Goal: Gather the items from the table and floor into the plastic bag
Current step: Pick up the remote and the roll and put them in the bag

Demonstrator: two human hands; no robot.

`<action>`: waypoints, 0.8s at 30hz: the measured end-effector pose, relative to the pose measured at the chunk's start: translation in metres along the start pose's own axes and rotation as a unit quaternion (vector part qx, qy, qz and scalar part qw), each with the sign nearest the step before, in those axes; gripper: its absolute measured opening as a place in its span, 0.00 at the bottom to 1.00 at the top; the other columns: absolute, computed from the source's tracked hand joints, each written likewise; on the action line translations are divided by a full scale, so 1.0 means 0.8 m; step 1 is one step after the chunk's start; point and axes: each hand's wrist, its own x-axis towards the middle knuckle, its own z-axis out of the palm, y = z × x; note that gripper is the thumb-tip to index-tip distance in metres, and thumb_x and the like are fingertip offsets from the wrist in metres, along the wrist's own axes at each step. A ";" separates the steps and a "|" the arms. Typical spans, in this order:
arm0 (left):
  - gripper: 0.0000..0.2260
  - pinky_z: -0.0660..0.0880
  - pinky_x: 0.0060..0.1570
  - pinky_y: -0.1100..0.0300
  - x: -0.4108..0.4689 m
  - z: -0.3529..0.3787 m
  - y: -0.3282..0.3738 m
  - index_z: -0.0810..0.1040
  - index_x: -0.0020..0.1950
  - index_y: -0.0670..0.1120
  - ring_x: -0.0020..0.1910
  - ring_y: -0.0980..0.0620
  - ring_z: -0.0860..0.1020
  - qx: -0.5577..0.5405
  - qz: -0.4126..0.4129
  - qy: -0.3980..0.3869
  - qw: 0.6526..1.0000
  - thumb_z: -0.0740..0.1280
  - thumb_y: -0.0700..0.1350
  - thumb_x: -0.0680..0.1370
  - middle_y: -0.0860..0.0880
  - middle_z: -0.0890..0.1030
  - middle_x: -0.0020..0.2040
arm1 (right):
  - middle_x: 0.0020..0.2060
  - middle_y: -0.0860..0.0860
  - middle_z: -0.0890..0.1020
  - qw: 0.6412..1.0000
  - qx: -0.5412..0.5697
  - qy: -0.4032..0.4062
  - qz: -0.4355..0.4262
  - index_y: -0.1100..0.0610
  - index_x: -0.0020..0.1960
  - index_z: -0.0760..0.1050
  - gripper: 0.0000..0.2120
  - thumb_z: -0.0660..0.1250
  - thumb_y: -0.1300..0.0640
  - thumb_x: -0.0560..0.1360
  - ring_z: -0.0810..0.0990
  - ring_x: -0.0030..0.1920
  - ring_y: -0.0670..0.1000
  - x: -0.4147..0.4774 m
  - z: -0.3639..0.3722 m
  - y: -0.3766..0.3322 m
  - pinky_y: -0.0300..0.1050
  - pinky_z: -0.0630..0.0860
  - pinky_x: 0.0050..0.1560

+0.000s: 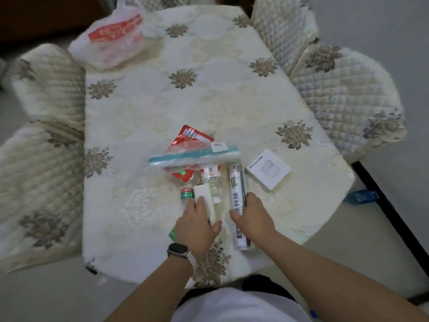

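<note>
A white plastic bag [111, 40] with red print lies at the table's far left corner. Near the front edge sit a zip bag [192, 155] over red packets, a clear spray bottle [212, 180], a green-labelled bottle [186, 194], a white tube [205, 196], a long cling-film roll [238, 201] and a small white box [268, 169]. My left hand [197, 226] is closed around the white tube. Over the roll's near half rests my right hand [251, 216], its fingers wrapped on it. A blue item [361, 196] lies on the floor to the right.
The table [185, 101] wears a cream embroidered cloth. Quilted chairs [348, 94] crowd its right side and more chairs [44, 89] its left. A green packet corner [172, 234] peeks out beside my left hand.
</note>
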 end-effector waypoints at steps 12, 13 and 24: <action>0.24 0.77 0.40 0.53 -0.001 0.000 0.048 0.63 0.72 0.45 0.46 0.46 0.79 -0.073 -0.158 0.003 0.985 0.63 0.45 0.77 0.46 0.75 0.60 | 0.44 0.45 0.78 0.984 0.140 -0.102 -0.046 0.50 0.58 0.65 0.21 0.70 0.48 0.71 0.80 0.39 0.44 0.012 -0.026 0.016 0.41 0.76 0.35; 0.21 0.78 0.39 0.52 -0.001 -0.001 0.049 0.65 0.69 0.46 0.44 0.46 0.79 -0.090 -0.165 0.011 0.982 0.63 0.44 0.77 0.46 0.77 0.58 | 0.44 0.43 0.78 0.980 0.158 -0.107 -0.049 0.48 0.58 0.64 0.20 0.70 0.49 0.72 0.79 0.40 0.43 0.009 -0.028 0.015 0.40 0.76 0.35; 0.22 0.82 0.39 0.53 -0.037 -0.043 0.013 0.69 0.68 0.57 0.41 0.56 0.82 -0.418 -0.220 0.080 0.878 0.64 0.40 0.77 0.58 0.80 0.50 | 0.46 0.41 0.77 0.966 0.216 -0.085 -0.116 0.43 0.59 0.63 0.20 0.71 0.52 0.74 0.79 0.43 0.41 -0.039 -0.031 -0.035 0.37 0.75 0.39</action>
